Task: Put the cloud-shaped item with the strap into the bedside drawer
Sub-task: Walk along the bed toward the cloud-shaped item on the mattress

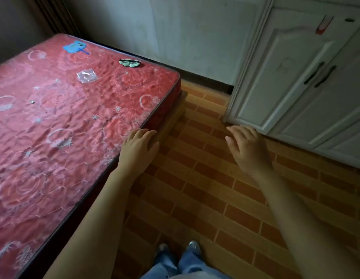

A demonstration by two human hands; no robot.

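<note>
The cloud-shaped item (130,62), pale with a black strap across it, lies on the red mattress (60,121) close to its far right edge. My left hand (139,150) hovers over the mattress's near right edge, fingers spread and holding nothing, well short of the item. My right hand (248,148) hangs above the floor near the white cabinet, fingers loosely apart and empty. No bedside drawer is in sight.
A blue bear-shaped fan (75,47) and a clear plastic wrapper (86,76) lie on the mattress farther back. A white cabinet (291,81) with dark handles stands at right. A brick-patterned floor (205,188) runs between bed and cabinet. My feet show at the bottom.
</note>
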